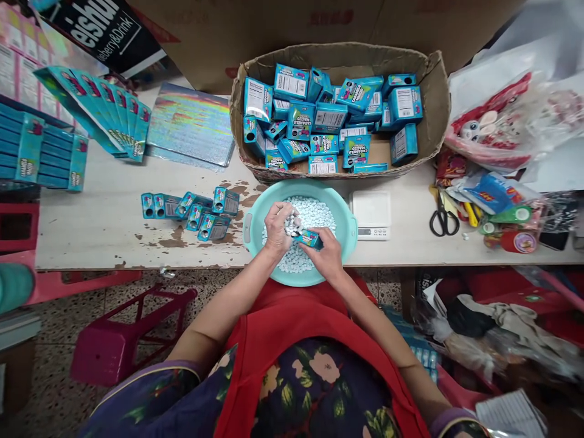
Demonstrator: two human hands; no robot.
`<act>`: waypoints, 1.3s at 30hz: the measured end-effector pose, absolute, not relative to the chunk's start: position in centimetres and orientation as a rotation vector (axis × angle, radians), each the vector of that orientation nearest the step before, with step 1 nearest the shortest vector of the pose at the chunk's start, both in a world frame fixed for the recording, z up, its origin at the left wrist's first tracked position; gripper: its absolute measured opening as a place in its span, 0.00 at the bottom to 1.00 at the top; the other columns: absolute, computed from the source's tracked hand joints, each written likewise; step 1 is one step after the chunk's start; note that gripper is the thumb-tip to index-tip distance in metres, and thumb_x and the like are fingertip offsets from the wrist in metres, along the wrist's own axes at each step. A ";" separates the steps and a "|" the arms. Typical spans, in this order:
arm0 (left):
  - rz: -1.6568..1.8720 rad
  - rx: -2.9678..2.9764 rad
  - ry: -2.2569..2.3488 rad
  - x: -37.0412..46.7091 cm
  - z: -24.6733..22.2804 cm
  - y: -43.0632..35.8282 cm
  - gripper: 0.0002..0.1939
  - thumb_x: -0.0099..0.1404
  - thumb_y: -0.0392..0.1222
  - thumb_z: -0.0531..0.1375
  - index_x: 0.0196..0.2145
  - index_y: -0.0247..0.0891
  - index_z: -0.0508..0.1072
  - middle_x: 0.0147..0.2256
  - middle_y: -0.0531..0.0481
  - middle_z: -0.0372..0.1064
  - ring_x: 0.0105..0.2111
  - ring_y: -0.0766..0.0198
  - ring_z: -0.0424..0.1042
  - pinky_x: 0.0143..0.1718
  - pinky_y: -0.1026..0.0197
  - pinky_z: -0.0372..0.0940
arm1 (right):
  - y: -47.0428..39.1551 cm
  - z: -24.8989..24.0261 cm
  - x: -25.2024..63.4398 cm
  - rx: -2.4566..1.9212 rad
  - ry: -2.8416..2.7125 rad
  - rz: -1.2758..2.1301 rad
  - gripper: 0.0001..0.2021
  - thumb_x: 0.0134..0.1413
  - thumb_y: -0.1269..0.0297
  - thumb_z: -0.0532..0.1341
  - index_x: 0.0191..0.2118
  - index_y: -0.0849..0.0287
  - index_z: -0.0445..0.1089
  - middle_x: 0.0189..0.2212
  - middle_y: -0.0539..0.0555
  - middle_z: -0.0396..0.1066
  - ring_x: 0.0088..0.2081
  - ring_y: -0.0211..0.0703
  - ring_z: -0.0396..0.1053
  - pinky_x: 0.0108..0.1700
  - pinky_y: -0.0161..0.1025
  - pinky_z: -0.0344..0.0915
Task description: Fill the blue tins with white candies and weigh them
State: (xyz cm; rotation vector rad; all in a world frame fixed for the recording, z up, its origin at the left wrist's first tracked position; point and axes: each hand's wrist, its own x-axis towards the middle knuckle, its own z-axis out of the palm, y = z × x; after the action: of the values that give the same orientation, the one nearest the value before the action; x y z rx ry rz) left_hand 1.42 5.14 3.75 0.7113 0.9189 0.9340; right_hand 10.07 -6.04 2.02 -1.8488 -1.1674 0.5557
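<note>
Over a turquoise plastic basin (349, 231) filled with small pale candies (319, 213), both my hands work close together. My left hand (278, 226) is closed around a handful of the candies, some of them showing at its fingers. Gripped in my right hand (327, 249) is a small blue candy box (308, 238), its end turned toward the candies in my left hand. The box's opening is partly hidden by my fingers. Several similar small boxes (214, 226) with round holes lie on the table to the left of the basin.
Behind the basin stands a cardboard carton (340, 55) with many blue boxes. A white digital scale (371, 213) sits right of the basin, then black scissors (443, 219) and bagged goods. Flat box blanks (103, 115) and shiny sheets (191, 125) lie left. A magenta stool (107, 350) stands below.
</note>
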 end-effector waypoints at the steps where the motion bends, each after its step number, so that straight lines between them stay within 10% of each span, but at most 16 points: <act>1: 0.940 0.735 0.931 1.5 3.8 5.1 0.14 0.56 0.48 0.65 0.27 0.38 0.64 0.24 0.56 0.66 0.20 0.70 0.68 0.21 0.67 0.61 | -6.0 2.1 10.1 -1.845 -1.165 0.560 0.14 0.49 0.59 0.67 0.43 0.53 0.70 0.38 0.54 0.72 0.42 0.49 0.71 0.46 0.45 0.67; 39: 1.117 0.832 0.939 2.0 7.3 4.2 0.17 0.61 0.53 0.61 0.25 0.38 0.65 0.20 0.56 0.63 0.19 0.70 0.66 0.19 0.67 0.61 | -5.1 2.9 10.0 -1.524 -0.918 0.736 0.17 0.46 0.61 0.70 0.43 0.52 0.69 0.40 0.51 0.69 0.44 0.45 0.69 0.47 0.42 0.65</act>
State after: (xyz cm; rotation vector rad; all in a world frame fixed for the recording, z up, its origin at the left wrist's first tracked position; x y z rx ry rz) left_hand 2.02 4.24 7.34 0.8316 0.9395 1.1171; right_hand 10.02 -5.12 2.91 -1.5239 -0.9185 0.7360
